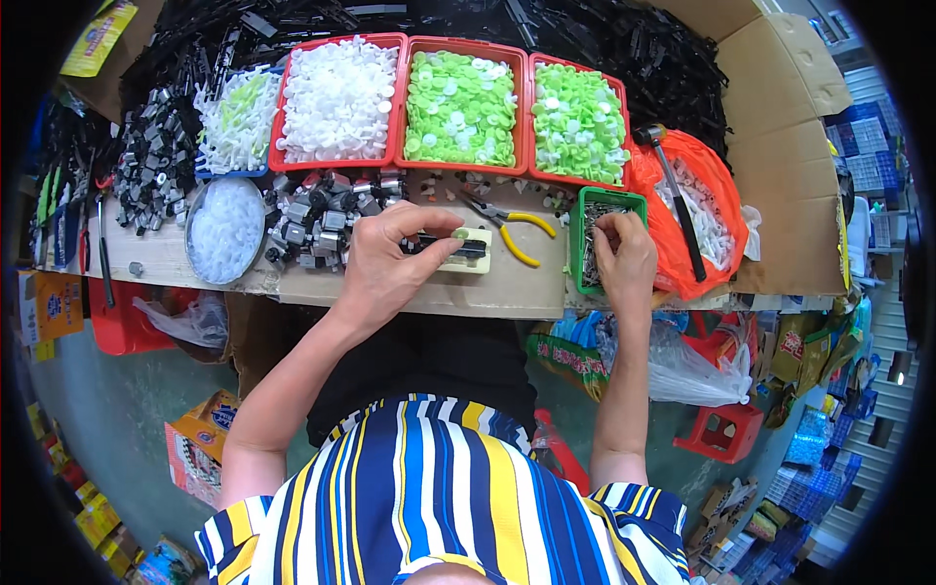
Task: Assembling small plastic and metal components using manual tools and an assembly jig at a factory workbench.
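My left hand (385, 258) is closed, thumb and forefinger pinched on a small green round piece (459, 234). That piece is at a narrow black plastic part (472, 250), which lies on a cream block (477, 264) near the table's front edge. My right hand (627, 255) dips into a green tray (583, 278) of small metal pins (591, 255). Its fingertips are drawn together among the pins; whatever they hold is too small to make out. Between the hands lie pliers (526, 219) with yellow handles, their jaws toward the block.
Red trays at the back hold white plastic pieces (339, 97) and green discs (461, 107). Small motors (317, 219) are heaped left of the block, beside a round dish of translucent pieces (226, 231). A hammer (678, 200) rests across a red plastic bag (658, 249) at right.
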A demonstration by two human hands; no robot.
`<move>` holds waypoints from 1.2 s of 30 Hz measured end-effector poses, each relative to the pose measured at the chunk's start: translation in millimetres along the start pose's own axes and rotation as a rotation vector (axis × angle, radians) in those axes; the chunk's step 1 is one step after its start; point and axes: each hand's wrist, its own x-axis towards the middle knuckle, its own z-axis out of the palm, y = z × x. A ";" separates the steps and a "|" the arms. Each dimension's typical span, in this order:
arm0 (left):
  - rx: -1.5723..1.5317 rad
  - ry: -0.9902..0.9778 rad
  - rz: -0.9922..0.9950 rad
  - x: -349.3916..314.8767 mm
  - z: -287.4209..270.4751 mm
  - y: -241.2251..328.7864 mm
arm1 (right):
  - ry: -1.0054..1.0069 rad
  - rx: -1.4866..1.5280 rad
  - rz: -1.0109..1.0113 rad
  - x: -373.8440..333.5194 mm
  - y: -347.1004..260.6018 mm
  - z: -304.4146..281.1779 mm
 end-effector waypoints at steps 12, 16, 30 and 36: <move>-0.046 0.071 0.156 -8.8 10.5 -3.9 | 0.034 0.062 0.073 -20.1 30.9 -18.2; -0.105 0.142 0.128 -18.9 25.9 -8.6 | 0.070 0.238 -0.123 -21.1 19.9 -9.0; -0.243 0.275 -0.029 -57.5 -16.6 11.9 | -0.052 0.305 -0.370 -36.7 -175.5 22.7; -0.408 0.356 -0.228 -63.9 -40.2 2.4 | -0.076 0.424 -0.455 -23.4 -191.1 42.5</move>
